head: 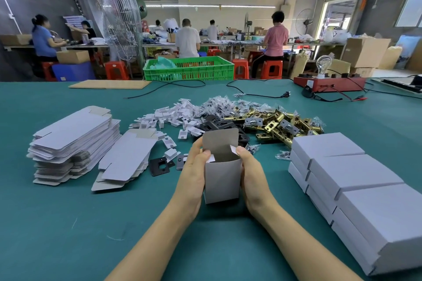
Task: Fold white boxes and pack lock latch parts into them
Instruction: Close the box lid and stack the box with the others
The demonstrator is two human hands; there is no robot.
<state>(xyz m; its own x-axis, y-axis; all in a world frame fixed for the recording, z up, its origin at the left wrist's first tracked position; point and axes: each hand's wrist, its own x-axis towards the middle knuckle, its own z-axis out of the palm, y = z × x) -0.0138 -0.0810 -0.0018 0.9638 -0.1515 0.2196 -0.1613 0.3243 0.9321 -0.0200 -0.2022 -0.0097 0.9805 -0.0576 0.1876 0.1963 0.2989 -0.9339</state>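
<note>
White box (pixel 222 180) stands open-topped near the table's (pixel 68 223) front edge, left hand (pixel 194 175) and right hand (pixel 252 180) gripping its sides. Finished boxes (pixel 351 178) fill the right edge; flat blanks (pixel 75 137) and latch parts (pixel 271 121) remain.

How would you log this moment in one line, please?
left hand: holds white cardboard box | right hand: holds it | lid: open | parts: unpacked

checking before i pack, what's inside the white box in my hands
The open white box shows only its bare grey inner wall and side flaps; no latch part is visible. Its bottom is hidden by the front wall. Left hand and right hand grip its sides.
</note>
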